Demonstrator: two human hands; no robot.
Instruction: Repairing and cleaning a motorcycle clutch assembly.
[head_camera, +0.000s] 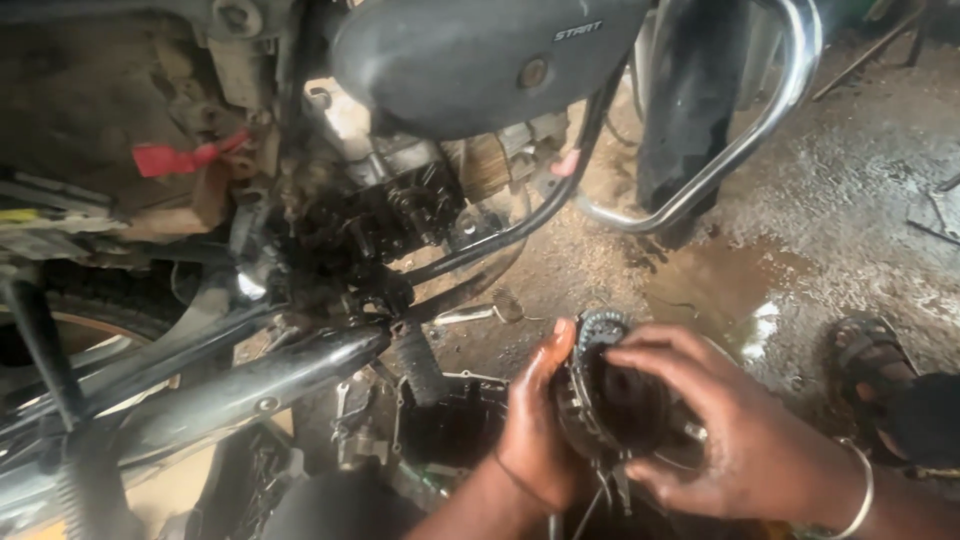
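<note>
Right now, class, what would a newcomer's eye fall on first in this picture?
First, the two hands at bottom centre: the left hand and right hand share a grip on a dark round toothed engine part. Above them looms the motorcycle's open, greasy engine under a dark cover, with a chrome guard bar curving at upper right. A red rag stands out at left.

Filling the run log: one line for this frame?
left hand: grips clutch assembly | right hand: fingers inside it | motorcycle: engine open | floor: wet
</note>
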